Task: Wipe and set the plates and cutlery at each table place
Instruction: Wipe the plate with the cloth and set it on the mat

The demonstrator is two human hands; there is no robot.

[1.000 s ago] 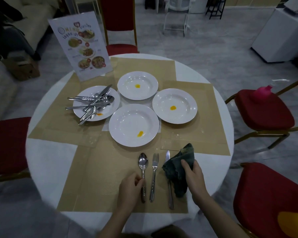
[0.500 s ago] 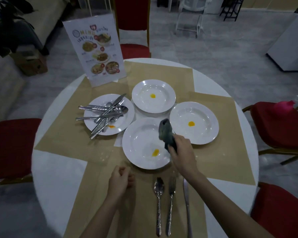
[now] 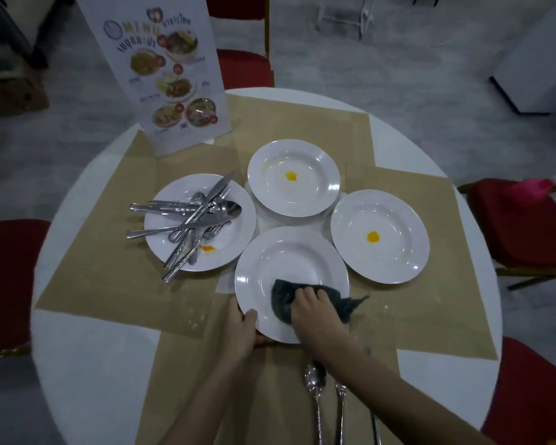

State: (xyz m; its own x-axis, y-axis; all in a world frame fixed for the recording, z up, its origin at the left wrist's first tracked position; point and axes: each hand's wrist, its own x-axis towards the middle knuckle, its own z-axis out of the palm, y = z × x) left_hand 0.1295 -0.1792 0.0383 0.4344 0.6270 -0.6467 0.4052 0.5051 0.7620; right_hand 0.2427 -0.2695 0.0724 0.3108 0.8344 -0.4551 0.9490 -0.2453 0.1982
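While the right hand (image 3: pixel 313 308) presses a dark cloth (image 3: pixel 305 301) into the near plate (image 3: pixel 291 284), fingers curled over the bunched fabric, the left hand (image 3: pixel 239 327) grips that plate's near-left rim, thumb on top and fingers beneath; no yellow spot shows on it, though the cloth may cover one; a spoon (image 3: pixel 315 399), a fork (image 3: pixel 341 409) and what looks like a knife (image 3: pixel 375 425) lie side by side at the near place, so one place seems partly set; still to wipe, by my judgement, are the far plate (image 3: pixel 293 178) and the right plate (image 3: pixel 379 236), each with a yellow spot, and the left plate (image 3: pixel 199 222), stained orange and heaped with loose cutlery (image 3: pixel 190 220); all rest on tan placemats (image 3: pixel 116 277) over a round white table (image 3: pixel 87 354); a standing menu card (image 3: pixel 164 72) sits at far left; red-cushioned chairs (image 3: pixel 523 226) ring the table on a grey floor.
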